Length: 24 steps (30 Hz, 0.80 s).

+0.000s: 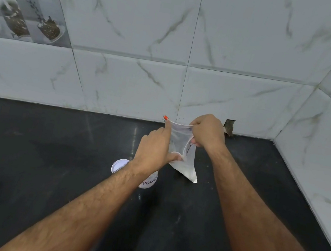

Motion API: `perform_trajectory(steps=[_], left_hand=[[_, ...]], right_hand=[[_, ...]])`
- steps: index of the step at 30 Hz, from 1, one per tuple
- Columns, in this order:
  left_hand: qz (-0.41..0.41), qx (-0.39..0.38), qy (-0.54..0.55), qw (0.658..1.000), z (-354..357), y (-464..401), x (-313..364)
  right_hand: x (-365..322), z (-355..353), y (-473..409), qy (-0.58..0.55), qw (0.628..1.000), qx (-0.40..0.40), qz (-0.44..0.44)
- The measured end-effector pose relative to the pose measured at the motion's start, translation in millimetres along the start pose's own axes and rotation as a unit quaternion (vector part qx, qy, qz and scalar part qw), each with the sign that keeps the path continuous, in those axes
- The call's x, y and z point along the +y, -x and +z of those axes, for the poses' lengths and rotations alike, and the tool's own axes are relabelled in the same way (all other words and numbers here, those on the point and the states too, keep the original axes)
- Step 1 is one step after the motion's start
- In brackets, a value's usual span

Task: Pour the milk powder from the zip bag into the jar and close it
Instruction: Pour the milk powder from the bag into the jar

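Clear plastic zip bag (184, 149) with orange slider, white powder pooled in lower corner, held above black stone counter (47, 161), long axis near vertical, mouth up toward wall. Left hand (155, 147) and right hand (207, 132) both pinching its top edges. White labelled jar (148, 182) standing under left wrist.

Zip bag (180, 147): thin clear plastic, crinkled, orange slider. Below-left of bag, jar (148, 182): white, smooth. Beneath bag, countertop (47, 161): black, glossy. Behind bag, wall tiles (132, 23): marble-look, semi-gloss.

Two bare, hairy forearms, no sleeves, left hand (155, 147) and right hand (207, 132).
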State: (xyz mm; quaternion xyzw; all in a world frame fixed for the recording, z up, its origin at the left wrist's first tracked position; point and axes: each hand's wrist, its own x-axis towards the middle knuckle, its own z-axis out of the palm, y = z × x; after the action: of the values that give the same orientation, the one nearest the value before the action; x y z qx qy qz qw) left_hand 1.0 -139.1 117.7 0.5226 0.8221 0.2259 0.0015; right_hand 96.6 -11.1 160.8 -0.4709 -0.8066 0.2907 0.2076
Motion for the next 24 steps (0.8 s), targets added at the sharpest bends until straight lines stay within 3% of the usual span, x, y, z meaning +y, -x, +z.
perform_trajectory(steps=[4,7,12,18,20,24], left_hand=[[-0.037,0.063,0.002,0.997,4.8,0.0,-4.9],[-0.051,0.069,0.031,0.996,7.7,2.0,-8.6],[-0.028,0.039,-0.01,0.999,5.3,-11.9,-8.3],[-0.117,-0.026,0.048,0.992,3.1,-38.3,-4.5],[-0.14,-0.057,0.072,0.986,-0.6,-47.9,-5.8],[-0.115,-0.045,0.043,0.991,-2.3,-61.2,-2.8]], right_hand=[[3.1,-5.3,-1.4,0.068,0.997,0.005,-0.024],[12.9,-10.8,-6.5,0.048,0.999,0.008,-0.019],[33.1,-14.2,-16.8,-0.078,0.997,-0.016,-0.026],[69.6,-7.0,-7.1,-0.28,0.956,0.064,0.059],[88.2,5.3,8.6,-0.337,0.937,0.025,0.083],[120.5,40.4,48.9,-0.38,0.891,-0.198,0.15]])
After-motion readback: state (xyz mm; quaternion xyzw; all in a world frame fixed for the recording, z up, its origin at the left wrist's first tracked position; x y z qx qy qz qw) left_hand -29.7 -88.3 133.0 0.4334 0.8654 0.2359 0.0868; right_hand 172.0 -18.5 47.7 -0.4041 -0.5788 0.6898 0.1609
